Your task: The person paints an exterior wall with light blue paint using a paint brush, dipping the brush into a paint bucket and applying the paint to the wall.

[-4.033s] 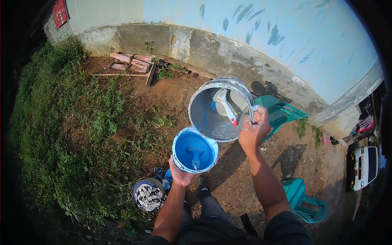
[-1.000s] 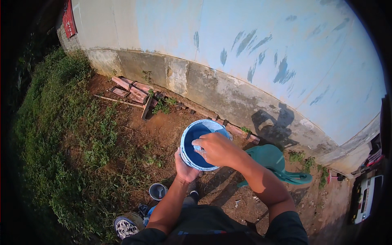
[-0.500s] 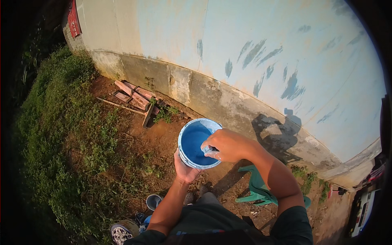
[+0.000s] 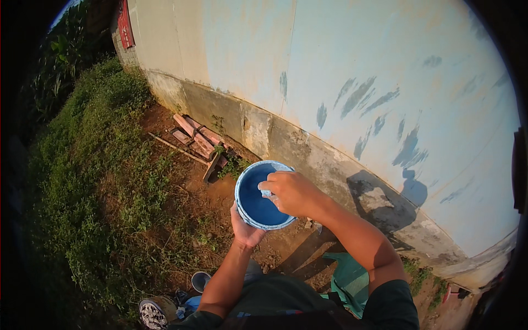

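A round bucket (image 4: 260, 224) with a paint-smeared pale rim and blue paint inside is held up in front of me. My left hand (image 4: 246, 230) supports it from the near left side, palm and fingers against its wall and underside. Over the bucket's right half, my right hand (image 4: 291, 192) is closed around a short, pale-blue paint-smeared handle (image 4: 267, 193). Most of that tool is hidden by my fingers, so its lower end cannot be made out. Paint marks show on the right fingers.
Ahead stands a pale blue wall (image 4: 341, 49) with darker paint strokes. A green plastic chair (image 4: 352, 275) is by my right side. Pinkish wooden boards (image 4: 195, 137) lie near the wall's base. Weeds (image 4: 93, 192) cover the left; a small pail (image 4: 201, 280) and a can (image 4: 154, 312) sit low left.
My right hand has shifted a little up and left over the bucket, its fingers turned more inward. The view has turned slightly, so wall and boards sit further right and lower.
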The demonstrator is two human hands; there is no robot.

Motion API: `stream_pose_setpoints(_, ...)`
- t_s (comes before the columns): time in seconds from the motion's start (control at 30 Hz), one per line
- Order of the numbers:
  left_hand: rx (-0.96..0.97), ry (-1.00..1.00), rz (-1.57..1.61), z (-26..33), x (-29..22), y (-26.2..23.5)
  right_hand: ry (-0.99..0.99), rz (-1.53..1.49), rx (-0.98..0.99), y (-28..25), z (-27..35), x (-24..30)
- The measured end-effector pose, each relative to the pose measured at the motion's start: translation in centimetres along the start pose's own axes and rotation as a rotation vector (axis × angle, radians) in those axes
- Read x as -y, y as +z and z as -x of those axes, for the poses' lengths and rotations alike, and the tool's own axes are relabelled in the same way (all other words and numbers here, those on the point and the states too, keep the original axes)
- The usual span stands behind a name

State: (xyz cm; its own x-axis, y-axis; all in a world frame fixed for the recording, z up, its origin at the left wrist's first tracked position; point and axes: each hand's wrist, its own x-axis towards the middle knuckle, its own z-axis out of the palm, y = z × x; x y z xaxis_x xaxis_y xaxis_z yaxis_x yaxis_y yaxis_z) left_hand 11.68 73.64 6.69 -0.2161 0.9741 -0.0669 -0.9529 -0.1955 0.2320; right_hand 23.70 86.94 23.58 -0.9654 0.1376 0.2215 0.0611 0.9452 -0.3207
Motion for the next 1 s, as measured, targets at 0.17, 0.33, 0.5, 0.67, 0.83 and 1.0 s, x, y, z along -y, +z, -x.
stream_pose_setpoints(0.17,0.1,-0.007,0.005,-3.0,0.0,-0.2,0.115,0.145,0.113,-1.8,-1.0,-2.5)
stream_pose_setpoints(0.33,0.0,-0.007,0.046,-6.7,-0.3,-0.1,0.079,0.104,0.145,-2.9,-2.8,-5.7)
stream_pose_setpoints(0.5,-0.041,0.014,0.022,-12.0,-2.0,-0.9,0.134,0.018,0.3,-3.4,-7.2,-8.8)
stream_pose_setpoints(0.67,0.014,0.0,0.062,-18.4,-3.4,0.1,0.182,-0.008,0.395,-6.4,-11.8,-11.7)
stream_pose_setpoints(0.83,0.019,0.049,-0.03,-22.9,-5.1,2.6,0.176,-0.173,0.142,-8.4,-13.5,-15.0)
stream_pose_setpoints(1.0,0.062,0.003,-0.053,-26.6,-5.7,6.6,0.171,-0.044,-0.039,-11.7,-13.5,-17.2)
